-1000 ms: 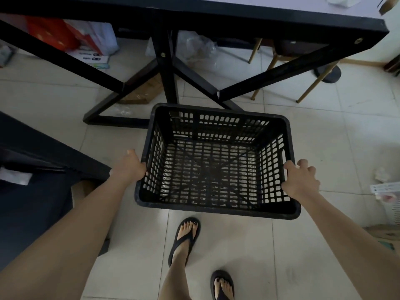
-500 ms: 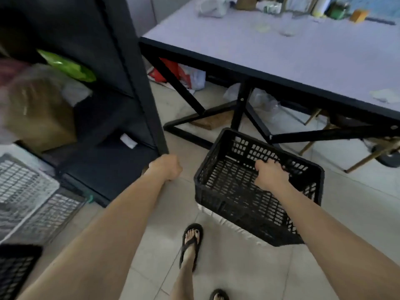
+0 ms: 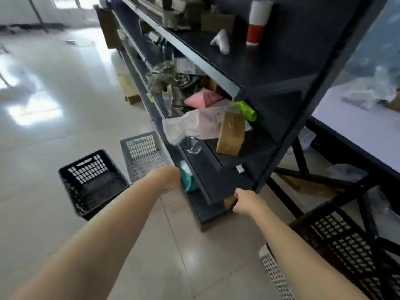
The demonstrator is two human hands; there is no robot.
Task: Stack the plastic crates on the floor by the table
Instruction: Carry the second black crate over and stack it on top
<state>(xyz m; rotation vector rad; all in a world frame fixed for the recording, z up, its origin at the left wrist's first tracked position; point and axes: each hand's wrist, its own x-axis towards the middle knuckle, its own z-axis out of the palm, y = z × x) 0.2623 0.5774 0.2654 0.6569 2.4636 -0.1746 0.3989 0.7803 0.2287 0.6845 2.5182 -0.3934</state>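
Both arms reach toward the shelf (image 3: 281, 68). The right hand (image 3: 244, 202) hangs loosely curled and empty by the shelf's corner post. The left hand (image 3: 171, 180) is too blurred to tell. A loose black crate (image 3: 93, 182) and a grey crate (image 3: 142, 152) wait along the shelf's front with open floor around them, probably next. Past the shelf's end, by the table (image 3: 357, 126), the stacked black crate (image 3: 346, 241) nests in a white crate (image 3: 270, 271).

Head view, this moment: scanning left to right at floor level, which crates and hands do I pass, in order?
Lone black crate → grey crate → left hand → right hand → stacked black crate, sitting on a white crate.
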